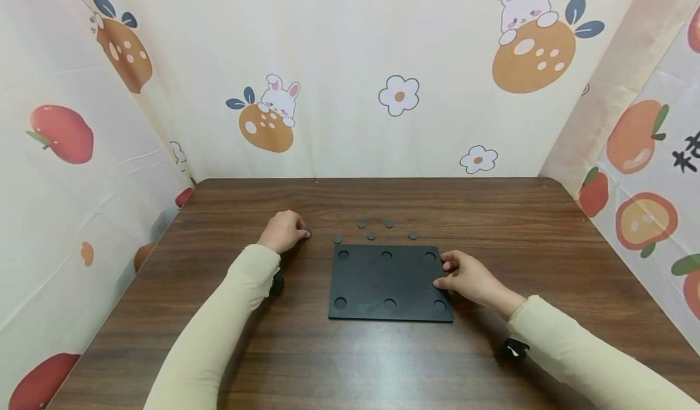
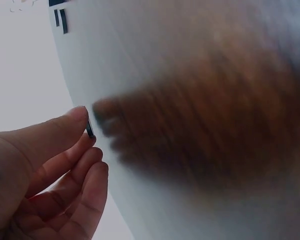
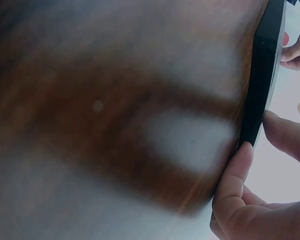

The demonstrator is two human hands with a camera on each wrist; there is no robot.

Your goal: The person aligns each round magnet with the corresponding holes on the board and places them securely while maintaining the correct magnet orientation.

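My left hand (image 1: 283,232) pinches a small dark disc (image 2: 90,129) between thumb and forefinger, just over the table to the left of the board. A flat black board (image 1: 389,279) lies on the table, with several round recesses along its far and near edges. My right hand (image 1: 474,280) grips the board's right edge, the thumb on top and the fingers at the side. In the right wrist view the board (image 3: 264,65) appears nearly edge-on. Beyond its far edge lie several loose dark discs, among them one disc (image 1: 337,239) near the far left corner.
The brown wood-grain table (image 1: 306,361) reaches back to a cream curtain (image 1: 339,51) printed with rabbits, fruit and flowers. Printed cloth also hangs along the left and right sides. Dark wrist devices sit under both sleeves.
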